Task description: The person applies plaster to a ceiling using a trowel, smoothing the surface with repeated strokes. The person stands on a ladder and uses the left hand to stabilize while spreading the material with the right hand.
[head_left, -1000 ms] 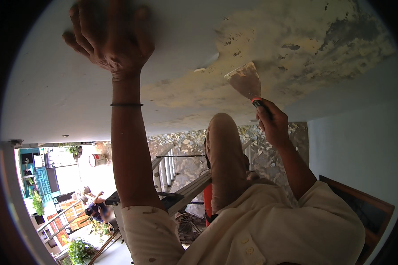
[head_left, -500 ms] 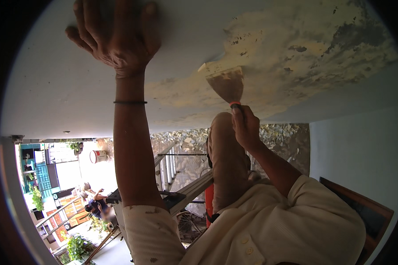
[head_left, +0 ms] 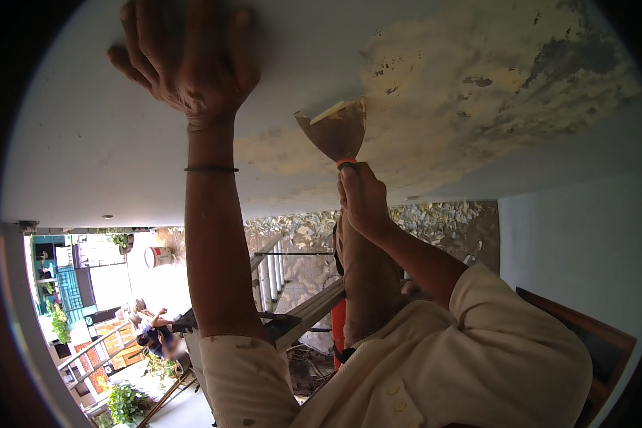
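My left hand (head_left: 189, 68) lies spread against the smooth pale surface (head_left: 114, 164) of the ceiling, its fingers apart and holding nothing. In my right hand (head_left: 364, 196) is a putty knife (head_left: 334, 134) with a wide, stained blade and a black-and-red handle. The blade's edge meets the ceiling at the left border of a scraped patch (head_left: 435, 107), where yellowish and dark areas show. A pale strip of paint (head_left: 328, 113) lies at the blade's edge.
A metal ladder (head_left: 314, 303) stands beneath me, next to my bent leg. Many paint flakes (head_left: 435, 214) litter the floor. At lower left are a person (head_left: 160, 337), a white bucket (head_left: 158, 257) and green plants (head_left: 127, 401). A white wall (head_left: 578, 250) rises on the right.
My right hand has moved left with the putty knife, and the blade has slid to the patch's left border. The left hand stays nearly where it was.
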Demonstrator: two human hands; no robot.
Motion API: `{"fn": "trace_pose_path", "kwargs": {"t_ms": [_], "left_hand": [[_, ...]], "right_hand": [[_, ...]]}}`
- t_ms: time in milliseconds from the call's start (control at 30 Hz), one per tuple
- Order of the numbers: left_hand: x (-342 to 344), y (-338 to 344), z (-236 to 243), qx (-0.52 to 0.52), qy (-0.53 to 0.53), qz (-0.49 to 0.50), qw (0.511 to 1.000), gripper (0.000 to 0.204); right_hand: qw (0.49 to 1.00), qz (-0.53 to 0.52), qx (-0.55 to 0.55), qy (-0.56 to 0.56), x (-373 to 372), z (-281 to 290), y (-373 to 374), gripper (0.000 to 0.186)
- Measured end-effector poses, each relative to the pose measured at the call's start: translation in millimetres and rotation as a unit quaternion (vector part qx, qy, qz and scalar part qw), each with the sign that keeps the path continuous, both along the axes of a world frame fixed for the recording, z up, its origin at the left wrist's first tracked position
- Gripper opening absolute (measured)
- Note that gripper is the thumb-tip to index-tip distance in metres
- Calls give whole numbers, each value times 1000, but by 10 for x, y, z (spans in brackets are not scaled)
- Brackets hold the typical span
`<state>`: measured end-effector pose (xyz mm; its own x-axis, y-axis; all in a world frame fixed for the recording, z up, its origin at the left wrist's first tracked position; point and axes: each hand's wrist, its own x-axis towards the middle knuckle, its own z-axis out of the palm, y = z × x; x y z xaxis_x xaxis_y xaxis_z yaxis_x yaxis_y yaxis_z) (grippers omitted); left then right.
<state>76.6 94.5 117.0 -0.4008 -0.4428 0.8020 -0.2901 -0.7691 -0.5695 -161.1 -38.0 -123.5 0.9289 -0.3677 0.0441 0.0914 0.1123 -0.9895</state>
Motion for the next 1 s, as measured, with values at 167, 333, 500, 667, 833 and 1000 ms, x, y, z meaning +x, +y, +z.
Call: {"fn": "trace_pose_path", "kwargs": {"t_ms": [167, 333, 500, 667, 833, 1000], "left_hand": [[4, -23, -8, -11, -2, -1, 1000, 55], [-27, -24, -16, -9, 10, 3, 1000, 55], [-12, -43, -4, -14, 2, -1, 1000, 54], [92, -1, 25, -5, -37, 1, 999, 54], [54, 34, 1, 2, -17, 6, 1000, 54], [-179, -132, -9, -25, 53, -18, 998, 55]], "right_hand": [[1000, -13, 25, -2, -183, -141, -200, 26], [1000, 5, 4, -20, 13, 99, -75, 27], [1000, 2, -3, 9, -156, 10, -264, 28], [994, -22, -100, 40, -486, -81, -911, 29], [965, 9, -259, 28, -205, 663, -881, 27], [969, -9, -243, 53, -433, 347, -973, 32]]}}
